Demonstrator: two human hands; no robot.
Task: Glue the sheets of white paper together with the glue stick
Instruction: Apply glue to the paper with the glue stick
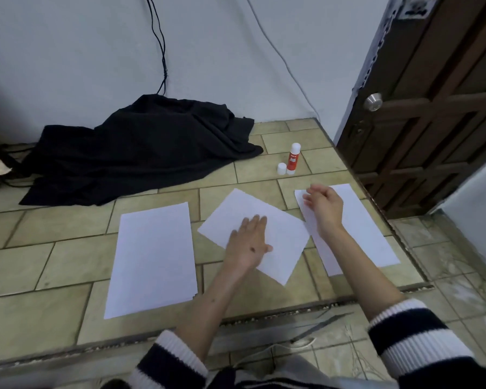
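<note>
A neat stack of white paper sheets [152,259] is lying on the tan tiled floor [54,262]. The left hand [249,242] is pressing flat, fingers spread, on the skewed white middle sheet [278,220]. The right hand [324,206] is hovering loosely curled, empty, over the right white sheet [362,234]. The uncapped red-and-white glue stick [293,159] is standing beyond.

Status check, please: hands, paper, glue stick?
Left hand flat on middle sheet. Right hand empty above right sheet. Glue stick uncapped, upright, untouched. Nothing blocking.
</note>
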